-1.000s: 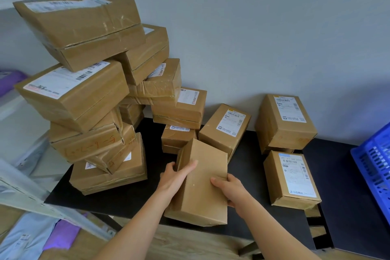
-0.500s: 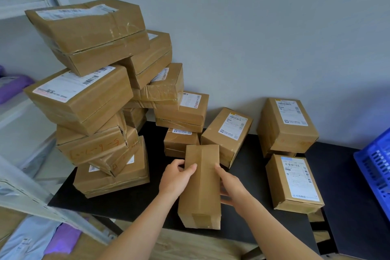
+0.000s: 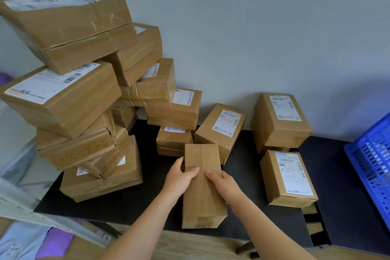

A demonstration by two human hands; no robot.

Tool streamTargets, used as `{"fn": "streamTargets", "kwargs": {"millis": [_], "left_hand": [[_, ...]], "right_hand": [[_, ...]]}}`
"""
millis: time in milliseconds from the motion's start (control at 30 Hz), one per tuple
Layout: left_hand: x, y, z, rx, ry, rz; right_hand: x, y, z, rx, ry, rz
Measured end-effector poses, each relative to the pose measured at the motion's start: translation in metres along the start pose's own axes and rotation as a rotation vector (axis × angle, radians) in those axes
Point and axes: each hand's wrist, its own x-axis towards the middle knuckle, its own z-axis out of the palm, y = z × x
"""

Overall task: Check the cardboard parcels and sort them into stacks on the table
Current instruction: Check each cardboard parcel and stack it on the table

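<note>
A plain taped cardboard parcel (image 3: 203,192) with no label showing is held over the front of the black table (image 3: 147,196), its taped seam facing up. My left hand (image 3: 179,177) grips its left edge, thumb on top. My right hand (image 3: 223,186) grips its right side, thumb near the seam. A tall leaning pile of larger parcels (image 3: 69,95) stands at the left. Smaller labelled parcels (image 3: 221,131) lie behind the held one. Two labelled parcels (image 3: 287,177) sit at the right, one behind the other.
A blue plastic crate (image 3: 371,167) stands at the right edge of the table. A grey wall runs behind the parcels. Purple and grey mail bags (image 3: 48,243) lie on the floor at lower left, behind a white shelf rail (image 3: 42,215).
The parcel has been turned in my hands from a tilted broad face to seam-up and lengthwise. Both hands have shifted closer together on its upper half.
</note>
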Motion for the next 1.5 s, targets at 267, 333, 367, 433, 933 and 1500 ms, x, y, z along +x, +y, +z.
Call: {"fn": "streamTargets", "kwargs": {"millis": [267,333,367,433,933,1500], "left_hand": [[0.006,-0.007,-0.003,-0.004,-0.018,0.019],[0.006,-0.008,-0.003,-0.005,-0.019,0.026],[0.005,-0.009,-0.003,-0.005,-0.022,0.028],[0.004,-0.011,-0.003,-0.015,-0.034,0.019],[0.012,-0.016,-0.006,-0.003,-0.086,-0.022],[-0.007,0.001,-0.014,-0.269,0.005,-0.049]], "right_hand": [[0.007,0.002,0.006,-0.086,0.042,-0.025],[0.007,0.002,0.006,-0.084,0.043,-0.023],[0.007,0.003,0.006,-0.083,0.051,-0.023],[0.007,0.004,0.006,-0.079,0.064,-0.021],[-0.001,0.000,0.011,-0.133,0.107,-0.017],[-0.026,-0.008,0.017,0.114,0.135,-0.017]]}}
